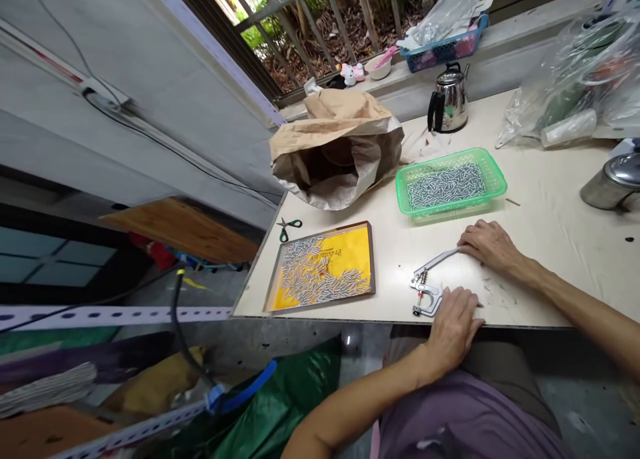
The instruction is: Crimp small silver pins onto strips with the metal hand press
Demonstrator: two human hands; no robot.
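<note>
The left hand (453, 319) is closed around the body of a metal tool (434, 292) close to the near edge of the worktop (550, 239). A short tip of the tool shows beyond its fingers, and the wrist crosses that near edge. The right hand (487, 245) is a little farther in, its bent fingers over the end of the tool's lever (436, 261); whether it grips the lever or only rests on it, I cannot tell. The lever stands spread away from the body, with a spring where the two meet. The tool's C-shaped mouth faces the left edge.

A tray (357, 245) with a yellow bottom sits toward the near left corner, its near side just beside the near edge. Loose silver pins (300, 279) cover its left and near parts. Scissors (289, 229) lie beyond it, by the left edge. A brown paper bag (340, 125) gapes open near the far left corner.

Right of the bag, a green basket (450, 209) holds more silver pins. Behind it, toward the far edge, stands a kettle (453, 102). A clear plastic bag (560, 105) lies farther right along that edge, with a metal pot (613, 182) nearer.
</note>
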